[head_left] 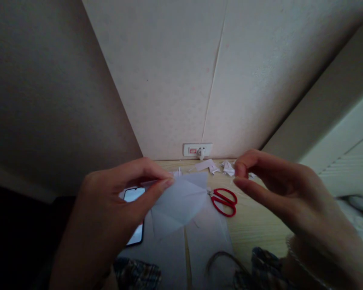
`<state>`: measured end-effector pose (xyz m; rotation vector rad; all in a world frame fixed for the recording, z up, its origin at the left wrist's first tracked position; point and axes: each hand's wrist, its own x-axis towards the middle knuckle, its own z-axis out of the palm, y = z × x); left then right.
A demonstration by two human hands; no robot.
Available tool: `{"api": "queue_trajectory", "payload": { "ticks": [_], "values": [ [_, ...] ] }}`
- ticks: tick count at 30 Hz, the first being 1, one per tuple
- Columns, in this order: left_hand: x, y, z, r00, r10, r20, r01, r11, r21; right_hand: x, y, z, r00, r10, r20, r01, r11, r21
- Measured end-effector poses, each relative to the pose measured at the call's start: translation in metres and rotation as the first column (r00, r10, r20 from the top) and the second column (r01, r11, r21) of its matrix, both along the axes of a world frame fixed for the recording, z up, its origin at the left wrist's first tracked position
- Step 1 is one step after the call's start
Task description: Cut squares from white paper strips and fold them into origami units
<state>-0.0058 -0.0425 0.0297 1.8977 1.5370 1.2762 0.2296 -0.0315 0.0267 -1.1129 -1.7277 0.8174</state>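
A creased sheet of white paper (181, 201) hangs from my left hand (130, 193), its upper left edge pinched between thumb and index finger. Fold lines cross the paper, and its right corner reaches the tip of the scissors. To the right, apart from the paper, is my right hand (269, 189). Its fingers are curled, with a small gap between thumb and index finger and nothing seen in it. Between the two hands, red-handled scissors (225, 202) lie on the table, their blades mostly hidden by the paper.
A phone (136, 237) with a lit screen lies partly behind my left hand. More white paper (207, 249) covers the near part of the wooden table (254, 225). Folded paper pieces (228, 168) rest near the wall, below a socket (197, 150) with a plug.
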Motion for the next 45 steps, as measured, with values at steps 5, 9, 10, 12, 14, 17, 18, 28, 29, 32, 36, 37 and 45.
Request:
{"api": "queue_trajectory", "payload": {
  "ticks": [5, 9, 10, 12, 14, 17, 18, 28, 29, 32, 36, 37, 45],
  "values": [
    [0.000, -0.002, 0.001, 1.000, -0.024, 0.020, 0.024, 1.000, -0.020, -0.007, 0.000, -0.004, 0.997, -0.030, -0.068, 0.034, 0.997, 0.069],
    [0.010, -0.001, 0.005, 0.987, -0.139, -0.082, 0.136, 0.990, -0.043, -0.022, 0.001, -0.006, 0.996, 0.083, -0.009, -0.082, 0.992, 0.097],
    [0.011, 0.000, 0.005, 0.986, -0.144, -0.083, 0.142, 0.989, -0.036, -0.024, 0.000, -0.006, 0.996, 0.093, -0.003, -0.092, 0.990, 0.109],
    [0.011, 0.001, 0.005, 0.985, -0.157, -0.074, 0.155, 0.988, -0.023, -0.026, 0.000, -0.006, 0.996, 0.092, -0.004, -0.091, 0.988, 0.127],
    [0.011, 0.002, 0.003, 0.985, -0.165, -0.059, 0.163, 0.986, -0.027, -0.026, -0.001, -0.007, 0.997, 0.080, -0.008, -0.078, 0.988, 0.131],
    [0.013, 0.001, 0.001, 0.983, -0.184, -0.024, 0.183, 0.983, -0.028, -0.028, -0.002, -0.008, 0.997, 0.071, -0.009, -0.069, 0.990, 0.126],
    [0.015, 0.000, 0.000, 0.980, -0.197, -0.015, 0.197, 0.980, -0.029, -0.029, -0.002, -0.008, 0.998, 0.071, -0.004, -0.070, 0.991, 0.117],
    [0.019, 0.003, -0.003, 0.987, -0.155, -0.031, 0.155, 0.988, -0.026, -0.036, -0.004, -0.007, 0.998, 0.069, 0.006, -0.069, 0.995, 0.070],
    [0.017, 0.004, -0.003, 0.989, -0.141, -0.039, 0.140, 0.989, -0.038, -0.035, -0.004, -0.006, 0.997, 0.073, 0.006, -0.074, 0.994, 0.076],
    [0.010, 0.004, -0.001, 0.993, -0.091, -0.070, 0.087, 0.994, -0.060, -0.032, -0.004, -0.005, 0.999, 0.040, -0.011, -0.039, 0.996, 0.078],
    [-0.003, 0.003, 0.000, 0.997, -0.053, -0.054, 0.048, 0.994, -0.096, -0.029, -0.005, -0.005, 0.999, 0.023, -0.044, -0.021, 0.998, 0.052],
    [-0.008, 0.004, -0.001, 0.999, -0.028, -0.041, 0.023, 0.994, -0.107, -0.028, -0.005, -0.005, 0.998, 0.023, -0.051, -0.021, 0.999, 0.046],
    [-0.018, 0.003, -0.007, 0.984, 0.119, 0.135, -0.110, 0.991, -0.073, -0.028, -0.008, -0.006, 0.990, -0.074, -0.121, 0.073, 0.997, -0.012]
  ]
}}
